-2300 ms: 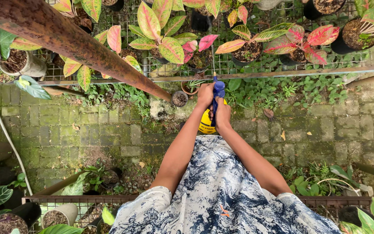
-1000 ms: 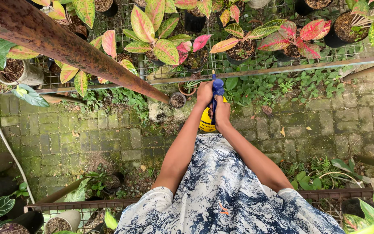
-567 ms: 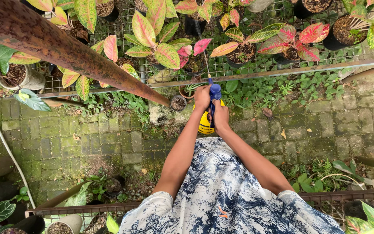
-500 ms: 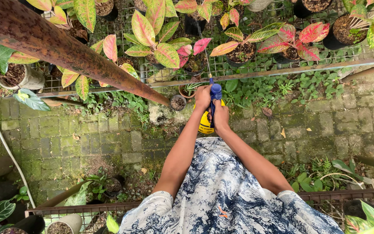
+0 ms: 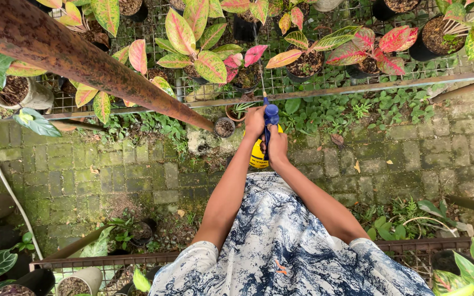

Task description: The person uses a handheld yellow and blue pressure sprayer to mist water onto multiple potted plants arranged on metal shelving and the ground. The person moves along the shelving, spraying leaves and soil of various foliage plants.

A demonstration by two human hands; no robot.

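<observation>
— Head camera, looking straight down: what were the hands doing?

— Both were wrapped around a sprayer. The left hand (image 5: 255, 121) was curled about the blue pump top (image 5: 271, 115), and the right hand (image 5: 277, 147) gripped just below it, fingers closed on the blue stem that ran down to the yellow tank (image 5: 257, 158). Neither hand was spread; both were clenched on the sprayer.

— And where was the sprayer?

— Held out in front of the person's blue-and-white patterned clothing (image 5: 286, 241), above the mossy brick paving (image 5: 83, 175), close to the near edge of the wire-mesh plant rack (image 5: 325, 90). A thin wand (image 5: 261, 82) rose from the pump top toward the pots on that rack.

— What stood on the rack?

— Pots of plants with pink, red and green leaves (image 5: 193, 44), with dark pots of soil along the far edge. A small brown pot (image 5: 224, 127) sat on the paving just left of the left hand, and a small terracotta pot with a green sprout (image 5: 238, 111) was just beyond the hands.

— Anything else?

— A rusty pole (image 5: 83, 60) slanted from the top left corner down toward the hands, and a white hose (image 5: 6, 192) curved along the left edge of the paving.
</observation>
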